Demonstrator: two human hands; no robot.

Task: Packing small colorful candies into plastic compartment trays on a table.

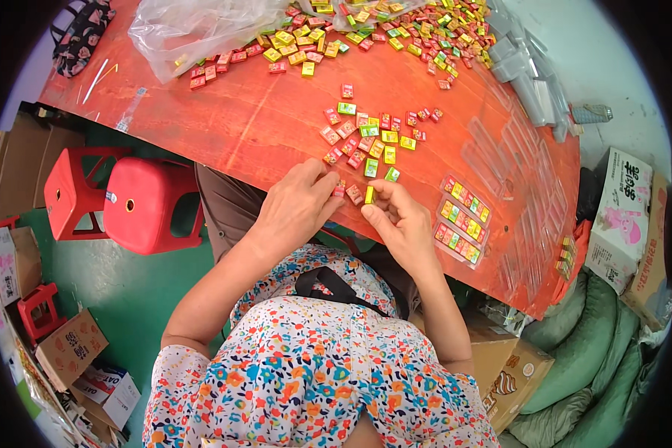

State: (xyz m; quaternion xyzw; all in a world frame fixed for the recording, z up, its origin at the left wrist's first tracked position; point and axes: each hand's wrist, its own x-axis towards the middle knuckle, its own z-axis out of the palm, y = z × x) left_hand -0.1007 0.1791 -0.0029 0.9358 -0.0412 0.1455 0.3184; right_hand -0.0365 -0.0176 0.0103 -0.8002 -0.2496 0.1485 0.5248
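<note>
My right hand (405, 222) pinches a small yellow box (369, 195) between thumb and fingers near the table's front edge. Across from it, my left hand (297, 200) is curled, its fingertips closed at a small red box (340, 188). Between the hands lies another small red box (355, 195). Just beyond my fingers is a loose group of small red, yellow and green boxes (371, 167). Right of my right hand, clear plastic trays (482, 243) hold rows of these boxes in mixed colours.
A large heap of the same boxes (455, 37) covers the table's far side, beside a clear plastic bag (179, 33). Clear plastic trays or covers (530, 187) spread over the right side; more are stacked (526, 71) behind. Red stools (145, 196) stand at left, cartons (616, 216) at right.
</note>
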